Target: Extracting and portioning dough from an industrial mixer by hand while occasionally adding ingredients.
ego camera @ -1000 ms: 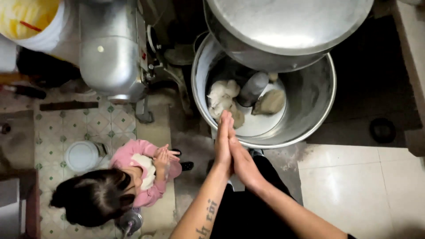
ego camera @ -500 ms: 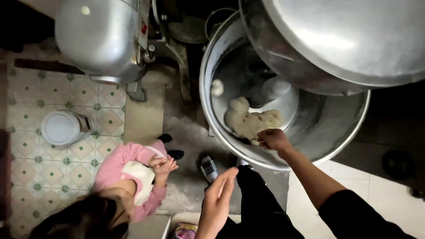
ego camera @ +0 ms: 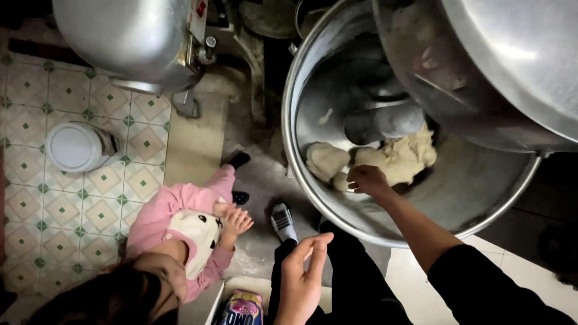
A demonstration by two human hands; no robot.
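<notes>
My right hand (ego camera: 367, 180) pinched dough (ego camera: 385, 159) inside the mixer bowl (ego camera: 481, 198) | my left hand (ego camera: 304, 277) spread, empty, below the bowl.

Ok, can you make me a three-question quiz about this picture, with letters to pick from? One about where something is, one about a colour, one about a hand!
1. Where is the dough?
A. on the tiled floor
B. inside the big metal bowl
C. in the white bucket

2. What colour is the small person's top?
A. pink
B. green
C. blue

3. How is the left hand?
A. clutching dough
B. gripping the bowl's rim
C. open, holding nothing

Answers: 1 B, the lumps lie in the bowl; 2 A, the sleeves are pink; 3 C, its fingers are spread in the air while the right hand reaches the dough.
</notes>
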